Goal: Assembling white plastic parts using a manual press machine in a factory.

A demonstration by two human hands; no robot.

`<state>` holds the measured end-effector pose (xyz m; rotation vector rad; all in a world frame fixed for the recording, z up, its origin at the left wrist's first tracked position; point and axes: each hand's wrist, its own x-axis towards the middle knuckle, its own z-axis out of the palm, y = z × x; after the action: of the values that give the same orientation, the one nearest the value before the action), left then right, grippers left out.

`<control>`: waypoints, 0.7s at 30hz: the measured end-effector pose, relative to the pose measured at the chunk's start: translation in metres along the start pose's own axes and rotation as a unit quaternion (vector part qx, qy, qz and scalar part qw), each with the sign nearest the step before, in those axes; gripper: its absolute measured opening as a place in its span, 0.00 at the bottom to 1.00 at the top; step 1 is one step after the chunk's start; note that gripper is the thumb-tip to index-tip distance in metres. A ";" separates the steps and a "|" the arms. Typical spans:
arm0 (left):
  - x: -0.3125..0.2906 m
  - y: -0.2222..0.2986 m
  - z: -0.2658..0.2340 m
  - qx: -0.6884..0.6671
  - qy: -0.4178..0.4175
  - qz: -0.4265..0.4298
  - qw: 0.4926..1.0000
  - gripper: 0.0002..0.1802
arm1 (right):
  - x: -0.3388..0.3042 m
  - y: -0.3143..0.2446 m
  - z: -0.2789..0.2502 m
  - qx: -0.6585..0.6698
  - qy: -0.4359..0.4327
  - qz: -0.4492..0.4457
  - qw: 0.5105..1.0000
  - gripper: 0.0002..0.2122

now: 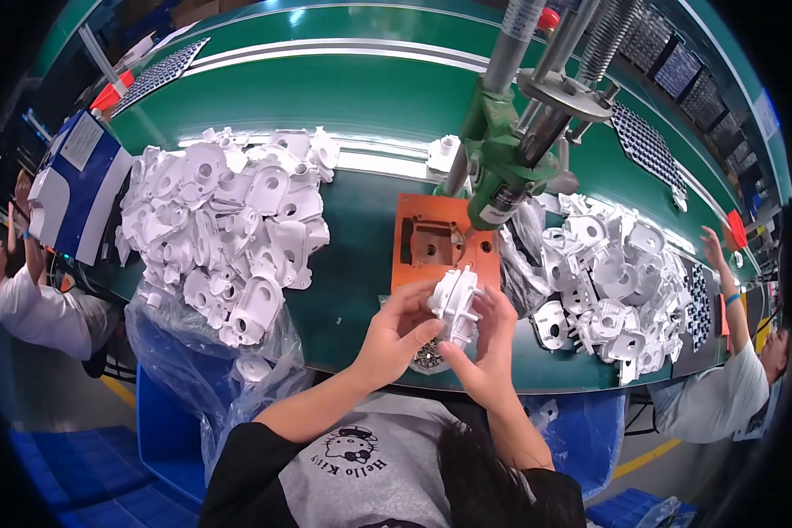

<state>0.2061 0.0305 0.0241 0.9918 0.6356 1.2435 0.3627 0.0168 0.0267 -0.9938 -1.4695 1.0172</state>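
A white molded plastic housing (455,304) is held up in front of my body, above the near edge of the orange fixture block (408,220). My left hand (394,333) grips it from the left, thumb toward its lower end. On the other side, my right hand (487,339) closes around it with fingers raised along its edge. The fixture's dark recess (435,244) shows no housing in it. Just beneath my hands, partly covered by them, small metal pieces (427,355) lie in a clear plastic bag.
A green press (506,167) rises behind the fixture. Piles of white housings lie left (224,211) and right (620,282) on the green bench (352,246). A blue-and-white machine (79,189) stands far left. Blue bins (172,422) sit below the bench edge. People work at both sides.
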 end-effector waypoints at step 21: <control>0.083 -0.018 -0.028 0.720 -0.029 0.351 0.597 0.10 | 0.191 0.138 -0.102 -0.501 0.054 0.071 0.861 0.08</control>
<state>0.2114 0.1173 0.0046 2.8634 1.3182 1.1597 0.4517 0.2487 -0.0401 -1.8687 -1.8650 0.1987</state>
